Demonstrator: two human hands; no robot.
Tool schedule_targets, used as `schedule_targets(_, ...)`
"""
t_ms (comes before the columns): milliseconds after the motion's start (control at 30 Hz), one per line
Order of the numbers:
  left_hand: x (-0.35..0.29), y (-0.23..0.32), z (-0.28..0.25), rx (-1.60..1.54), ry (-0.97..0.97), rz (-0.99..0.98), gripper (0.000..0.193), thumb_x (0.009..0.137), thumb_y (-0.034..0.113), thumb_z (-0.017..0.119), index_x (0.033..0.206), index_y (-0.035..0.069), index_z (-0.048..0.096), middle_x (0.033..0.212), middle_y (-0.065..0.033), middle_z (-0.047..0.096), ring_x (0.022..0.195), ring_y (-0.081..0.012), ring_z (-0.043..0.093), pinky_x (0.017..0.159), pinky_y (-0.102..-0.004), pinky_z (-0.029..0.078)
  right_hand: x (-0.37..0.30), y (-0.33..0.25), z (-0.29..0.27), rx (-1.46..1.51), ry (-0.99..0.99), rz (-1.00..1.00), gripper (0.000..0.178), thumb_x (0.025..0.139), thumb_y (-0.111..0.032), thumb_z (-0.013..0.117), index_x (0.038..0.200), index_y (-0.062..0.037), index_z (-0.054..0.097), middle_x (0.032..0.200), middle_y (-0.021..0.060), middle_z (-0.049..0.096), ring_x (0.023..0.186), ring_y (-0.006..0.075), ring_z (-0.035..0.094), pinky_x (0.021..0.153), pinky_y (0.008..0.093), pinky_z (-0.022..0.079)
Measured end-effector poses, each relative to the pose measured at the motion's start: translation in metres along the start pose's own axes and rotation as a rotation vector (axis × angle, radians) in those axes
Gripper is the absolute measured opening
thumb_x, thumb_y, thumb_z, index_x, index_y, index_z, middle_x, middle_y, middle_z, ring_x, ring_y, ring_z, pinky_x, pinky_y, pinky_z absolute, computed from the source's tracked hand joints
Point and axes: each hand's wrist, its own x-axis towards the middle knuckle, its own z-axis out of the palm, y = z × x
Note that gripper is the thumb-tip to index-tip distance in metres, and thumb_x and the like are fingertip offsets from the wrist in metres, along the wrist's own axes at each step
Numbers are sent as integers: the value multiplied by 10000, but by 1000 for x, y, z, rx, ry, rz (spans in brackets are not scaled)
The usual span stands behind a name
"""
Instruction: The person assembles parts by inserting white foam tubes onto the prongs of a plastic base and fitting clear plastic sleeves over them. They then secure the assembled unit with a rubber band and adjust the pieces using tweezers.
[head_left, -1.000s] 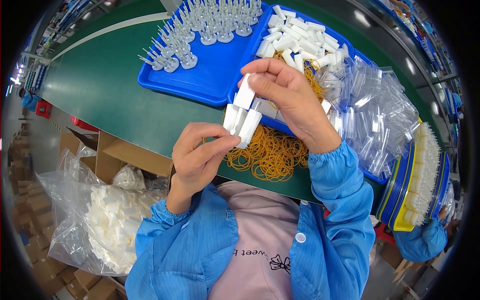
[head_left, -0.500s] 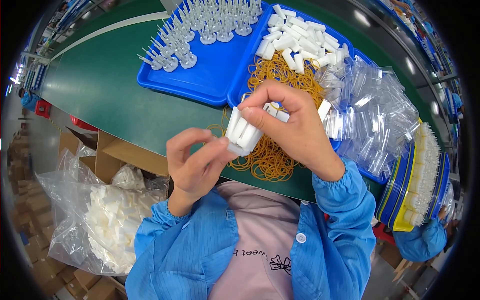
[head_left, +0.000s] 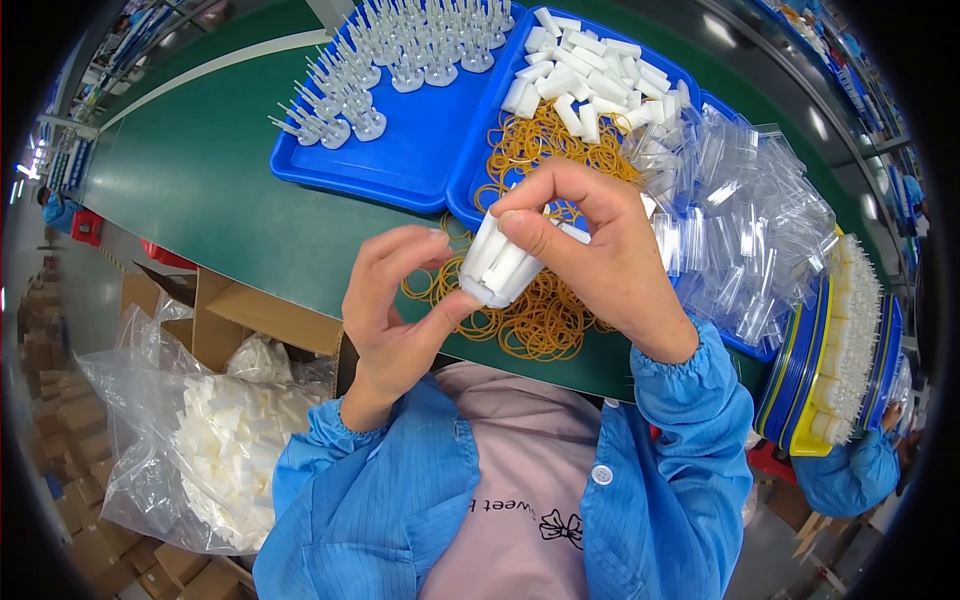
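Head view shows white bundle (head_left: 500,268) between right fingers (head_left: 552,179) and left thumb (head_left: 449,314).

Counter (head_left: 200,200): green, wide, its edges bowed in my view
Floor (head_left: 105,285): grey where I see it
Cartons (head_left: 185,562): brown, piled lower left
Shelving (head_left: 855,85): blurred, upper right
Glints (head_left: 720,35): white ovals

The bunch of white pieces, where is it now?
In the head view, the bunch of white pieces is near the middle, pinched by the right hand at its top, with the left hand at its base, over orange-brown rubber bands.
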Motion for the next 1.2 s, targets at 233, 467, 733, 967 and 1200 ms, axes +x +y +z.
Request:
schedule_targets(233,-5,-3,2,142,-4,184,477,611,119,801,1028,25,588,975,-123,591,860,-236,581,713,-306,491,-2,-2,-3,-44,-87,19,94,825,-86,615,849,4,606,825,42,609,809,102,564,738,246,445)
schedule_targets(467,-4,8,4,104,-36,146,544,605,120,810,1079,25,560,1028,-139,572,874,-224,578,729,-305,490,-10,-1,-1,-29,39,-19,59,785,-69,612,814,-19,602,746,45,597,709,132,557,625,260,425)
schedule_targets(733,-1,20,19,-752,-308,-631,907,673,200,792,1367,14,239,1247,-167,480,1163,-248,484,932,-362,428,-20,-20,-14,-358,-128,-123,82,730,-48,643,810,-36,633,799,64,607,808,206,556,744,309,413)
schedule_targets(967,4,10,18,-845,-272,-710,727,754,159,708,1337,-8,307,1244,-156,496,1151,-236,497,959,-362,400,-27,-23,-51,-438,188,-250,115,742,-100,645,852,-74,622,770,43,603,726,240,544,674,348,401)
schedule_targets(1200,4,5,18,-694,-144,-679,715,774,262,681,1318,-26,318,1245,-121,479,1058,-196,531,790,-328,484,-48,2,-73,-1382,91,123,270,753,-207,660,985,-89,590,759,59,593,739,221,563,696,366,385)
